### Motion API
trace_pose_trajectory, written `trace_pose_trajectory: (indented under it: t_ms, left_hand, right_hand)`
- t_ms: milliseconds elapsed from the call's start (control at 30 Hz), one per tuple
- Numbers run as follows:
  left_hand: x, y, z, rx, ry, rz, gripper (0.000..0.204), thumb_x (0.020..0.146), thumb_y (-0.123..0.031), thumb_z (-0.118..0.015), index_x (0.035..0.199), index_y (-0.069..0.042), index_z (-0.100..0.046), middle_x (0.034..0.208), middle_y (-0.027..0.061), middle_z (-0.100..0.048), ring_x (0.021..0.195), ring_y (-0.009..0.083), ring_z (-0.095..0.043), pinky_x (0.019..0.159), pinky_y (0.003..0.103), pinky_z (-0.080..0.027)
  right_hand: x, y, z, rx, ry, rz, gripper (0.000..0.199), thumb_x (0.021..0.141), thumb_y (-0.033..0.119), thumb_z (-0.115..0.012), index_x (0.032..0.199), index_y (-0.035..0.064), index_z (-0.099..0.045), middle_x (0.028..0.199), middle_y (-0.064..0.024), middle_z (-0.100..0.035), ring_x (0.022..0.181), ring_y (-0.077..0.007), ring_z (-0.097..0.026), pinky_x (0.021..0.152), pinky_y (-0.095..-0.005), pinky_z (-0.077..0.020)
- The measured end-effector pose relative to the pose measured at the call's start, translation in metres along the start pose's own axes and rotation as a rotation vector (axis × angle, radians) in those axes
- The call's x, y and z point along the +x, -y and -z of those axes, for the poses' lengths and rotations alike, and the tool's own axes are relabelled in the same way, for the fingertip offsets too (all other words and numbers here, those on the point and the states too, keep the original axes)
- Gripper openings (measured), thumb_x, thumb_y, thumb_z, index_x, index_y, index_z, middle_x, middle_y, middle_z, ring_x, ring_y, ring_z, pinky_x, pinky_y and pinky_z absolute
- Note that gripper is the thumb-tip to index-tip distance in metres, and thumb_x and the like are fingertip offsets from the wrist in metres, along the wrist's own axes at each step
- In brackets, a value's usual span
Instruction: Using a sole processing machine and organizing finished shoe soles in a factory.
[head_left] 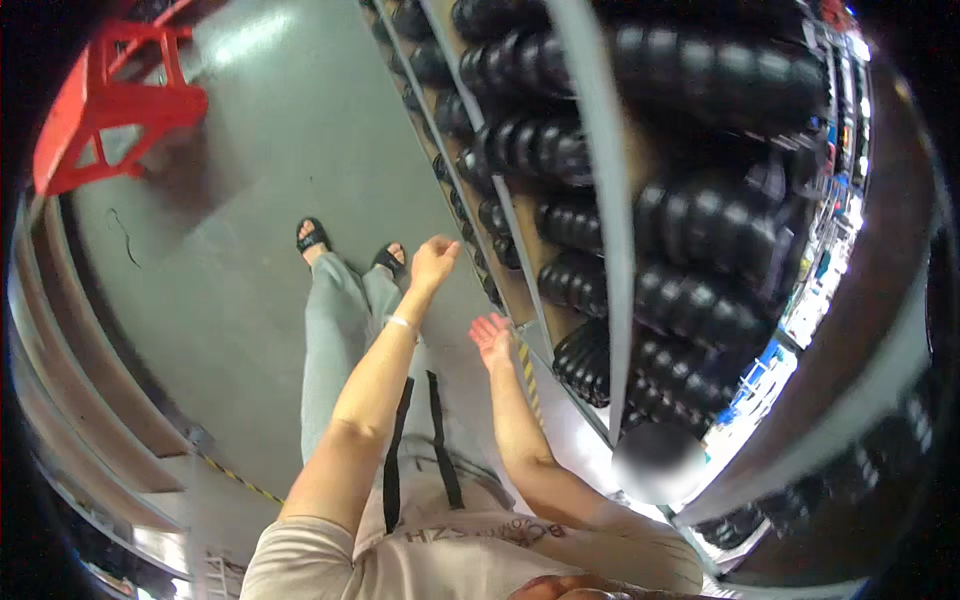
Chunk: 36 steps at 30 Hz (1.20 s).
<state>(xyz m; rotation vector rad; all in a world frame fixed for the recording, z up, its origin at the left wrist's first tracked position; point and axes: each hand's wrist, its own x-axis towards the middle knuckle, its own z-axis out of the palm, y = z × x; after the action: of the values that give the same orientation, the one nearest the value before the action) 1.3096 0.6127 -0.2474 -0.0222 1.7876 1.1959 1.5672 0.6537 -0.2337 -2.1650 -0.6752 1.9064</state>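
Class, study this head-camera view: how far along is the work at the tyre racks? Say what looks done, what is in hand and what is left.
Done: rows of black tyres already fill the grey rack. In hand: nothing; the left hand and the right hand are both empty, fingers open, beside the rack's lower shelves and touching no tyre. Left: the picture shows no loose tyre on the grey floor, so what remains cannot be told.

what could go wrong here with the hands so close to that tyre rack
Both hands are empty: the left hand loosely curled, the right hand open beside the shelf edge. The stacked black tyres sit tightly packed; pulling one might loosen its neighbours. The feet wear open sandals, so a falling tyre could hurt. The red frame behind could be a trip hazard.
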Motion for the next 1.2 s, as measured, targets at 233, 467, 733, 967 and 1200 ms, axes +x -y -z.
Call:
trace_pose_trajectory:
  t_ms: [233,467,733,967,1200]
  left_hand:
    - [0.103,-0.027,-0.068,0.145,0.169,-0.15,0.069,0.075,-0.055,-0.063,0.103,0.008,-0.064,0.108,0.0285,-0.06,0.111,0.0433,-0.05,0.097,0.043,-0.041]
    - [0.166,-0.043,-0.114,0.539,0.643,-0.128,0.095,0.076,-0.073,-0.042,0.15,-0.018,-0.02,0.155,0.0164,-0.016,0.143,0.0396,-0.008,0.11,0.061,-0.007]
    - [0.168,-0.03,-0.096,0.486,0.626,-0.109,0.109,0.061,-0.071,-0.061,0.148,-0.014,-0.028,0.151,0.0229,-0.021,0.139,0.0414,-0.017,0.107,0.062,-0.014]
    - [0.091,0.009,-0.039,0.264,0.548,-0.021,0.109,0.056,-0.046,-0.074,0.145,-0.003,-0.028,0.132,0.0305,-0.035,0.127,0.0467,-0.032,0.101,0.056,-0.03]
    - [0.01,0.069,0.037,0.285,0.624,0.006,0.113,0.056,-0.038,-0.07,0.149,-0.004,-0.015,0.129,0.0308,-0.036,0.124,0.0463,-0.034,0.1,0.057,-0.028]
  right_hand:
    - [0.118,0.035,-0.01,0.393,-0.23,0.281,0.084,0.087,0.065,-0.039,0.147,0.0106,-0.019,0.146,-0.0241,-0.032,0.132,-0.0376,-0.036,0.109,-0.0516,-0.0259]
    - [0.156,0.095,-0.051,0.786,0.023,0.36,0.065,0.076,0.048,-0.058,0.128,0.0083,-0.053,0.125,-0.018,-0.056,0.115,-0.0332,-0.055,0.102,-0.0526,-0.0386]
    - [0.166,0.092,-0.015,0.593,0.075,0.327,0.066,0.074,0.045,-0.059,0.128,0.0068,-0.053,0.125,-0.0172,-0.056,0.114,-0.0332,-0.055,0.102,-0.0506,-0.04]
    - [0.09,0.026,0.013,0.438,0.142,0.292,0.067,0.072,0.042,-0.06,0.128,0.0054,-0.052,0.124,-0.0165,-0.056,0.114,-0.0332,-0.055,0.102,-0.0488,-0.0412]
    - [0.004,-0.032,-0.024,0.335,0.118,0.125,0.058,0.073,0.031,-0.056,0.124,0.0047,-0.054,0.124,-0.0124,-0.055,0.114,-0.03,-0.052,0.099,-0.0421,-0.0423]
